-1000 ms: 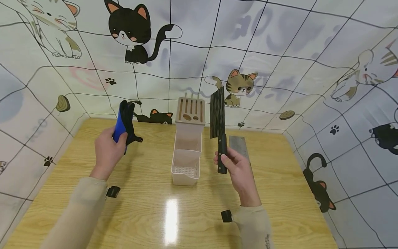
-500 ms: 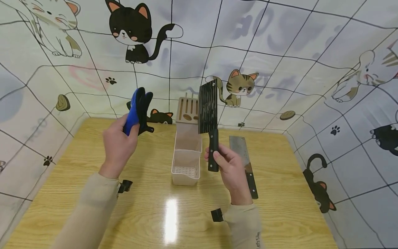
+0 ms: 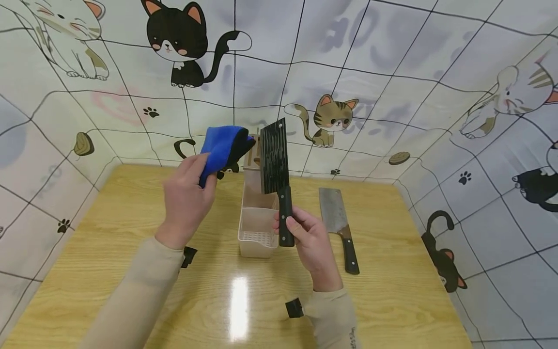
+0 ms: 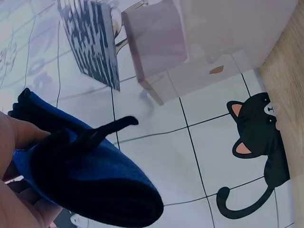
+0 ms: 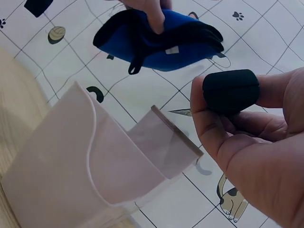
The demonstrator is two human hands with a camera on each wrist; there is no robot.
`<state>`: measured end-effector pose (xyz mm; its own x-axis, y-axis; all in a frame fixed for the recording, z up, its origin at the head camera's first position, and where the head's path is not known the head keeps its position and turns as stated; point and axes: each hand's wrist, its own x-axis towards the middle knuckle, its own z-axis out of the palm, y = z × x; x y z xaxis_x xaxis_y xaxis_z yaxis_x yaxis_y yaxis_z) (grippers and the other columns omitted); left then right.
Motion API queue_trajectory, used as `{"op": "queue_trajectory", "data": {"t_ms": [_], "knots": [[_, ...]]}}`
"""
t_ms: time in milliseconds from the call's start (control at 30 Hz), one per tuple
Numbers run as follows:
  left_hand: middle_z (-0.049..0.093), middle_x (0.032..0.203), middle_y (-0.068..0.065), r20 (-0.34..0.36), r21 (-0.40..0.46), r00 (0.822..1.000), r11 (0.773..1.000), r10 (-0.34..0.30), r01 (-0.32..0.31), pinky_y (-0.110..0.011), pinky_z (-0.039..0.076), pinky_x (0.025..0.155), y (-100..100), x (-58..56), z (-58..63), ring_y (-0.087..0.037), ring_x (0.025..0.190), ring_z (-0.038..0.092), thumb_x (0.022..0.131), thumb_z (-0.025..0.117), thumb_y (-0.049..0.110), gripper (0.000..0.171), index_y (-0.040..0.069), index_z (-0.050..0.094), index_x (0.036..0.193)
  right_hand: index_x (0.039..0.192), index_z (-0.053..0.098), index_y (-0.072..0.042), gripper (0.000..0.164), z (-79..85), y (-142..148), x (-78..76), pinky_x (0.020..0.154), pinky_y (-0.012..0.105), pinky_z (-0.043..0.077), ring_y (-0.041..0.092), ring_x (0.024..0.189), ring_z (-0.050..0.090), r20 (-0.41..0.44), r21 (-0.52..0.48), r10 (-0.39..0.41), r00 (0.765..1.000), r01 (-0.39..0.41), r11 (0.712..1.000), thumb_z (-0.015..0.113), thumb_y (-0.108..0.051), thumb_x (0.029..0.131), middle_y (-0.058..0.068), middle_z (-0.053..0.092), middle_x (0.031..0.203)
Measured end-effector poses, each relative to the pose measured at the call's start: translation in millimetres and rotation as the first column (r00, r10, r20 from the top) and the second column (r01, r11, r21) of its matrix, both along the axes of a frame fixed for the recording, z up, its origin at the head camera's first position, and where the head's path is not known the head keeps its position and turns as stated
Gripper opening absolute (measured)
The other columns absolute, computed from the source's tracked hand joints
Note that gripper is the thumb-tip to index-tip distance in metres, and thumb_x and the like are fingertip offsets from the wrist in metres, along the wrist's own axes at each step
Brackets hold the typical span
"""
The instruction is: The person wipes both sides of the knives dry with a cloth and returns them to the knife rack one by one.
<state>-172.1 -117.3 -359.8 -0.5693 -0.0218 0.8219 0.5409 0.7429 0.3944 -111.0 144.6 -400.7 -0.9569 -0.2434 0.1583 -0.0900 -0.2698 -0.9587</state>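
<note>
My left hand [image 3: 187, 194] pinches a folded blue cloth [image 3: 220, 145] with black edging, raised above the table. In the left wrist view the cloth [image 4: 99, 175] shows a small black hanging loop. My right hand [image 3: 309, 242] grips the black riveted handle of a cleaver [image 3: 274, 157], its dark-streaked blade pointing up and facing me. The cloth is close to the left of that blade, with a narrow gap between them in the head view. From the right wrist view, the handle's butt end [image 5: 231, 90] sits between thumb and fingers, and the blade is mostly hidden.
A pale plastic knife and utensil holder [image 3: 257, 232] stands mid-table behind the cleaver, its slotted top partly covered. To the right, a second cleaver [image 3: 337, 218] lies flat on the wooden table [image 3: 392, 291]. A cat-printed sheet [image 3: 261, 72] rises behind and at both sides.
My left hand has moved right and brought the cloth close to the blade, its blue face now turned outward. My right hand has shifted left with the cleaver, uncovering the one on the table.
</note>
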Motion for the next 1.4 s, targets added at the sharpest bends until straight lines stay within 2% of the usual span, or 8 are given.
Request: {"op": "queue_trajectory", "data": {"t_ms": [133,300,433,567,667,900,1133,1400], "knots": [[0.07,0.104,-0.029,-0.045,-0.13,0.999,0.991,0.028,-0.034,-0.055,0.062,0.066,7,0.8,-1.9,-0.047,0.086,0.073,0.087,0.07,-0.004,0.028,-0.011,0.071,0.115,0.136,0.045,0.027,0.044,-1.9,-4,1.2,0.086,0.033,0.062,0.018,0.09,0.072,0.005,-0.022,0.043,0.999,-0.043,0.999,0.052,-0.007,0.108,0.014,0.069,0.106],[0.07,0.104,-0.028,-0.086,-0.22,0.996,0.974,0.039,-0.057,-0.051,0.061,0.057,17,0.6,-6.4,-0.044,0.08,0.073,0.086,0.071,-0.006,0.029,-0.012,0.071,0.114,0.135,0.044,0.027,0.044,-1.3,-9,5.5,0.085,0.034,0.063,0.017,0.09,0.072,0.014,-0.052,0.095,0.995,-0.094,0.994,0.052,-0.006,0.108,0.014,0.069,0.107],[0.071,0.107,-0.026,-0.114,-0.274,0.993,0.959,0.039,-0.069,-0.049,0.063,0.066,25,1.6,-10.5,-0.041,0.084,0.074,0.085,0.074,-0.005,0.031,-0.012,0.071,0.115,0.136,0.043,0.028,0.044,-1.2,-12,7.7,0.086,0.034,0.063,0.015,0.09,0.072,0.0,-0.07,0.12,0.993,-0.119,0.99,0.05,-0.005,0.108,0.011,0.07,0.107],[0.073,0.114,-0.025,-0.129,-0.313,0.99,0.946,0.048,-0.086,-0.047,0.063,0.079,33,2.6,-15.0,-0.039,0.098,0.074,0.085,0.075,-0.004,0.034,-0.011,0.071,0.118,0.135,0.046,0.025,0.042,-1.5,-15,8.9,0.085,0.032,0.063,0.015,0.09,0.072,-0.007,-0.077,0.129,0.992,-0.129,0.989,0.05,-0.006,0.108,0.007,0.071,0.107],[0.073,0.12,-0.023,-0.113,-0.324,0.993,0.944,0.026,-0.062,-0.047,0.063,0.083,38,3.3,-16.6,-0.038,0.103,0.074,0.087,0.072,-0.004,0.036,-0.008,0.071,0.123,0.135,0.049,0.023,0.04,-1.6,-16,9.5,0.084,0.031,0.063,0.015,0.09,0.072,-0.007,-0.086,0.132,0.991,-0.132,0.988,0.051,-0.006,0.108,0.008,0.071,0.107],[0.071,0.128,-0.015,-0.023,-0.34,0.997,0.939,-0.073,0.06,-0.047,0.062,0.086,45,3.8,-16.6,-0.038,0.11,0.072,0.088,0.074,-0.006,0.042,0.002,0.072,0.13,0.137,0.048,0.023,0.041,-1.4,-15,10.0,0.083,0.03,0.063,0.014,0.091,0.072,0.003,-0.086,0.126,0.992,-0.126,0.988,0.05,-0.007,0.109,0.004,0.072,0.107],[0.072,0.127,-0.012,-0.019,-0.404,0.993,0.91,-0.115,0.097,-0.043,0.06,0.092,47,5.0,-13.7,-0.036,0.114,0.071,0.086,0.075,-0.008,0.044,0.005,0.074,0.128,0.135,0.05,0.022,0.04,-1.6,-16,6.6,0.083,0.032,0.063,0.014,0.089,0.073,0.006,-0.058,0.11,0.994,-0.11,0.992,0.05,-0.008,0.109,0.007,0.071,0.106],[0.074,0.125,-0.011,-0.021,-0.432,0.987,0.892,-0.16,0.135,-0.043,0.059,0.094,51,8.8,-12.3,-0.035,0.116,0.07,0.082,0.076,-0.011,0.047,0.005,0.075,0.126,0.134,0.051,0.021,0.038,1.9,-17,3.8,0.082,0.035,0.064,0.016,0.087,0.073,0.01,-0.048,0.101,0.995,-0.101,0.994,0.05,-0.008,0.109,0.006,0.071,0.105]]}}
